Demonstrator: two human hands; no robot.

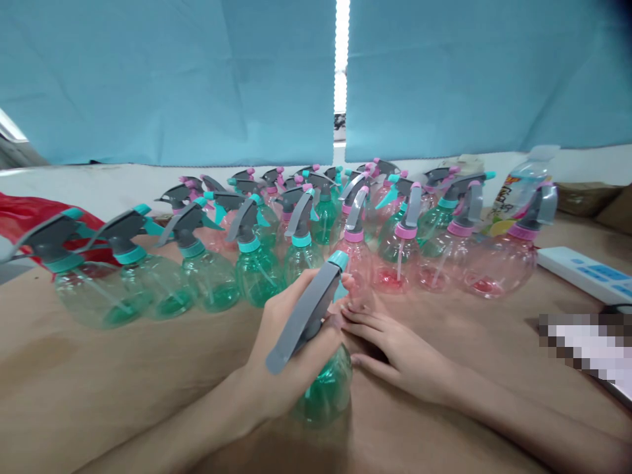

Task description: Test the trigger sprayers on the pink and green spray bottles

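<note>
No legible txt, blurry btl lbl [505, 197] incl.

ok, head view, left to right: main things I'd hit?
leftmost teal-collared bottle → left hand around a green-tinted spray bottle → right hand → white strip with blue panels; overlapping items left out.

We see a glossy, see-through plastic bottle [328, 392] and a trigger [299, 326] of smooth, low-sheen plastic. We read the curtain [148, 79] as matt cloth (softly creased), the bag [24, 214] as thin, shiny plastic, the white strip [567, 263] as smooth plastic, and the table [172, 368] as matt and even, its material hard for us to tell.
</note>
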